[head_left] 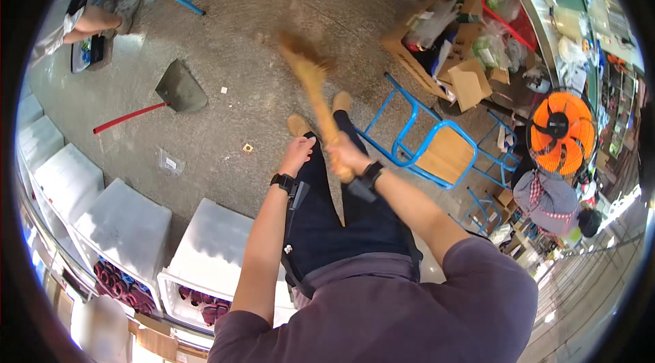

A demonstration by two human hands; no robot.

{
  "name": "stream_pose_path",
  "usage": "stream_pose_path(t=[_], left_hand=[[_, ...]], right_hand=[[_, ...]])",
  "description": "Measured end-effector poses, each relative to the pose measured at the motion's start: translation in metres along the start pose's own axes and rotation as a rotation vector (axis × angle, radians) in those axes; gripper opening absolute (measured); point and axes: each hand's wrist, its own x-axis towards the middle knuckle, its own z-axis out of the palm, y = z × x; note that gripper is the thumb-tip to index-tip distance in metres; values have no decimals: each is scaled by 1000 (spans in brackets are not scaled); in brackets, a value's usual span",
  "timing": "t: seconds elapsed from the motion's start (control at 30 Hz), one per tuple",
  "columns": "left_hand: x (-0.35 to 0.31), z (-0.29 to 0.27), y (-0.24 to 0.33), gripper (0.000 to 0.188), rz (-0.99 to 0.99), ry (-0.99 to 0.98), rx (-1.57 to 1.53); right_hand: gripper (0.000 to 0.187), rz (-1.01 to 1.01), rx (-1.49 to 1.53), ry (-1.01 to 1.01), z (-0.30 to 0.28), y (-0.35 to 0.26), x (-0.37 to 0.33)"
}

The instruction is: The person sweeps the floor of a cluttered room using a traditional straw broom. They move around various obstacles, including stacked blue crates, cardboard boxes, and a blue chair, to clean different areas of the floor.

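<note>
Tan broom [315,84] juts beyond the right hand [349,155], wrapped round its handle [346,176] — left hand [297,155] half-curled, empty.

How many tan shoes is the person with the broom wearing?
2: the left shoe is left of the broom, and the right shoe is just right of it. Both show.

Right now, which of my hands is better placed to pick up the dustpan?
Probably your left hand: it looks empty and is nearer the dustpan, which lies off to your left, while your right hand holds the broom.
</note>
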Motion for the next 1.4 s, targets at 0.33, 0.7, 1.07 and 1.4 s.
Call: stream_pose_path(t=[0.33, 0.7, 1.07, 1.4], left_hand=[[-27, -46, -35, 35, -89, 29, -208], [-92, -39, -73, 40, -176, 71, -247], [-115, -47, -75, 35, -149, 88, -319], [-111, -110, -51, 39, -20, 151, -255]], right_hand=[[51, -203, 369, -51, -78, 87, -68], [57, -57, 1119, 1137, -334, 272, -91], [49, -743, 1484, 739, -310, 249, -93], [32, -844, 1619, 345, -188, 55, -67]])
